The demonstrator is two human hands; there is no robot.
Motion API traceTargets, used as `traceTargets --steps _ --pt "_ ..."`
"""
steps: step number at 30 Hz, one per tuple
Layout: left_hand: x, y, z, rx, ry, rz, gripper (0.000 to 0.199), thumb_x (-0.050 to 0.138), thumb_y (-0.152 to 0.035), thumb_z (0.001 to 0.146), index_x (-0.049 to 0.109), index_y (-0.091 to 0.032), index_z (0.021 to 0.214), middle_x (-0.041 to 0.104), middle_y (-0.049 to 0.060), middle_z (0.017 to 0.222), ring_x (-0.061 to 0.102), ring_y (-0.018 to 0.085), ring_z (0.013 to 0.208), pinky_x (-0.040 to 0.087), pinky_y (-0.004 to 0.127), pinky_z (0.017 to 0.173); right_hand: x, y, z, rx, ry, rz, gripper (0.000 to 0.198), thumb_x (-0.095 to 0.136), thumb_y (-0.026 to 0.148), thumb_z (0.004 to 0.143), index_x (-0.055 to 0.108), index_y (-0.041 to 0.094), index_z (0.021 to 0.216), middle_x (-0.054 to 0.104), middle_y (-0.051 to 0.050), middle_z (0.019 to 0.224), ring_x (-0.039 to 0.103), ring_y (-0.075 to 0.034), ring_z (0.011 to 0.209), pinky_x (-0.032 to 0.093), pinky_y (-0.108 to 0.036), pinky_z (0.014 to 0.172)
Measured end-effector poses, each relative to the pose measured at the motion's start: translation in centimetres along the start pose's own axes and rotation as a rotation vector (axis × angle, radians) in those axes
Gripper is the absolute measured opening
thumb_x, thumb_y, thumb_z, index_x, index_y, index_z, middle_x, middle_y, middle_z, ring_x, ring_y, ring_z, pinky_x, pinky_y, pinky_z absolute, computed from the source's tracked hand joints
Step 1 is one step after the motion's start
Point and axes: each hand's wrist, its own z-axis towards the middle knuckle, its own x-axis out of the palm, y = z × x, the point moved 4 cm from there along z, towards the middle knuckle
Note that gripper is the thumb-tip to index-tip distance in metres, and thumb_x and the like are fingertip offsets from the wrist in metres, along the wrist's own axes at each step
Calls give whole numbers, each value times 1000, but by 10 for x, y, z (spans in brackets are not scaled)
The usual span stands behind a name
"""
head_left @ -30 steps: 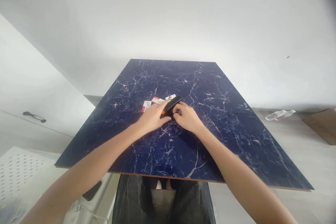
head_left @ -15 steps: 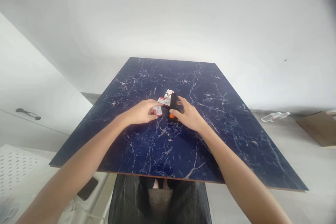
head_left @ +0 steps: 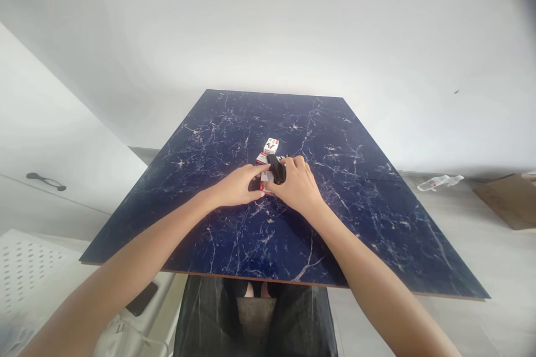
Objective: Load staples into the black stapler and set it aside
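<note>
My right hand [head_left: 298,183] grips a small black object [head_left: 276,168] between thumb and fingers, tilted over the boxes; its kind is not clear. My left hand [head_left: 239,185] is curled from the left with its thumb and fingertips at the edges of a small red-and-white box [head_left: 265,178], which the black object and my fingers partly cover. Just behind it lies another flat red-and-white box [head_left: 262,158], mostly hidden. A white box with a dark print and red side [head_left: 271,145] stands farthest back in the group.
The dark blue marble-patterned tabletop [head_left: 259,251] spreads around the hands, with a pale wall behind it. On the floor at right are a clear plastic bottle [head_left: 438,183] and a cardboard box [head_left: 508,201]. A dark phone-like slab [head_left: 142,298] lies below the table's left front.
My left hand has moved right with the red-and-white box, closer to my right hand. The black object has tilted over the boxes, and the orange part beneath it no longer shows.
</note>
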Motion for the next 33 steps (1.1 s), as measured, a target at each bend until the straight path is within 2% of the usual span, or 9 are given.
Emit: traceTargets --steps 5,10,15,18,22,25,27,30,33 --pt "11 -4 1 74 -23 112 55 63 -33 93 52 -24 145 52 11 149 49 33 136 42 51 113 -11 -20 8 122 51 4 35 67 40 78 66 19 106 58 -13 122 64 -26 93 48 -36 82" --pt "15 -9 2 120 -53 195 45 60 -31 96 56 -24 140 49 11 151 49 33 134 41 54 113 -15 -26 15 199 180 246 29 60 47 87 68 20 95 71 -6 98 64 -21 85 45 -29 74" --pt "14 -9 2 109 -82 175 53 66 -41 93 55 -23 141 56 10 146 49 33 134 39 53 115 -16 -24 16 181 242 173 37 58 56 89 64 20 79 73 -5 87 64 -20 77 42 -29 67" --pt "4 1 7 110 -151 166 49 58 -42 97 55 -24 143 56 9 147 49 31 135 39 51 114 -16 -26 15 174 286 185 41 56 59 91 66 20 84 75 -7 93 66 -22 82 44 -30 69" --pt "-8 28 24 10 -261 299 42 43 -24 101 58 -25 140 48 9 154 42 32 140 37 55 112 -10 -25 15 157 247 275 39 59 55 92 66 20 105 74 -10 110 69 -22 93 48 -30 77" --pt "-6 41 34 -1 -174 373 40 45 -23 99 61 -23 136 60 10 139 49 31 131 40 52 107 -4 -21 15 110 185 282 38 59 54 93 66 20 107 73 -9 113 70 -23 97 49 -31 81" --pt "-7 42 34 -30 -194 398 36 50 -29 98 66 -20 129 66 11 122 54 31 119 44 49 102 -1 -20 14 87 164 287 39 57 56 94 67 21 107 73 -9 113 70 -24 98 49 -31 81" --pt "-10 32 26 -144 -254 353 35 54 -36 96 68 -17 121 68 12 106 58 30 102 48 46 91 0 -21 14 86 180 309 41 57 59 94 67 21 109 74 -9 112 70 -24 97 50 -31 79" --pt "-10 14 17 -161 -210 243 41 54 -45 96 64 -19 127 69 10 102 60 29 94 50 43 83 -1 -22 14 89 184 292 41 58 57 94 67 20 108 74 -9 111 71 -24 97 51 -31 80"
